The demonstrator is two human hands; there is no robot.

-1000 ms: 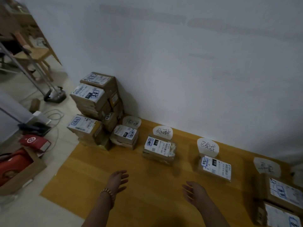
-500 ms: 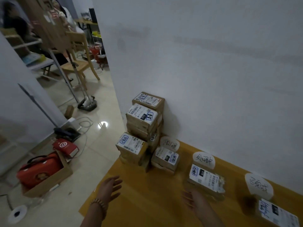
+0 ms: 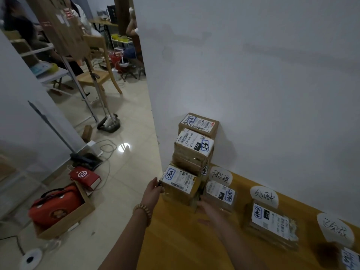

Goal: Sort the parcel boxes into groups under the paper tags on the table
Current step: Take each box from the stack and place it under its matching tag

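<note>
A white wall (image 3: 253, 75) is running along the far side of the yellow table (image 3: 185, 240), and the person is leaning in at its left end. There a stack of parcel boxes (image 3: 194, 149) is standing against the wall, with white shipping labels facing up. On the floor to the left a cardboard carton (image 3: 78, 217) is holding an orange bag (image 3: 56, 207), and a red package (image 3: 85, 177) is lying just behind it.

The front box (image 3: 180, 184) of the stack is sitting lowest, at the table's left edge, with a blue-framed mark on its label. Further right a flat box (image 3: 270, 221) is lying apart from the stack, and between the two a small box (image 3: 220, 194) is resting just beside the front box.

The left hand (image 3: 153, 190) is pressing its fingers flat against the front box's left side, thumb up near the top edge. The right hand (image 3: 209, 209) is reaching with its fingers spread to that box's lower right corner; it is blurred, so I cannot tell whether it is touching.

Three rounded paper tags are leaning near the wall: the first tag (image 3: 221, 176) behind the small box, the second tag (image 3: 265, 196) behind the flat box, and the third tag (image 3: 334, 228) further right. A bead bracelet (image 3: 143, 212) is circling the left wrist.
</note>
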